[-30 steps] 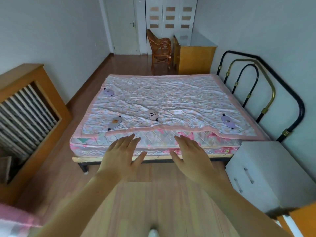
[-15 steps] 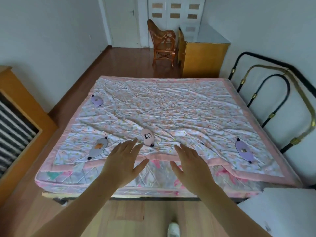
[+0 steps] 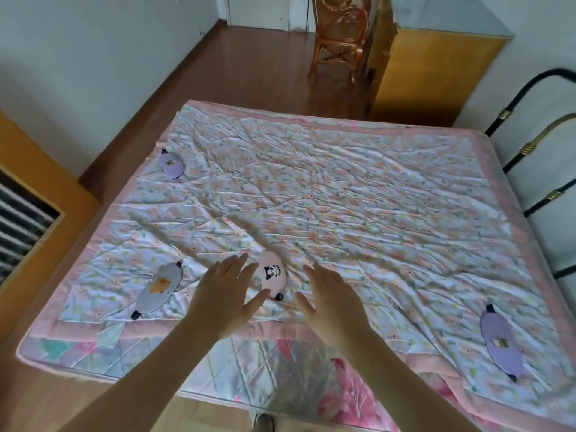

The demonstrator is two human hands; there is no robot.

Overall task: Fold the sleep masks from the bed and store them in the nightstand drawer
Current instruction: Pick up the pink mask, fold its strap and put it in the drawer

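Observation:
Several sleep masks lie flat on the bed's floral quilt (image 3: 343, 198). A pink panda mask (image 3: 272, 272) rests near the front edge, between my hands. My left hand (image 3: 225, 294) hovers open just left of it, thumb close to its lower end. Open too, my right hand (image 3: 335, 299) hangs just right of the mask, empty. A grey mask with an orange patch (image 3: 159, 286) lies to the left. One purple mask (image 3: 170, 164) sits at the far left edge, another purple mask (image 3: 501, 341) at the front right. The nightstand is out of view.
A black and brass metal headboard (image 3: 536, 145) runs along the bed's right side. Beyond the bed stand a wicker chair (image 3: 338, 35) and a yellow wooden cabinet (image 3: 433, 60). A wooden slatted frame (image 3: 28, 194) leans at the left. Wood floor surrounds the bed.
I have stepped closer to the bed and the view has tilted down. Both open hands have moved forward over the quilt and now flank the pink panda mask.

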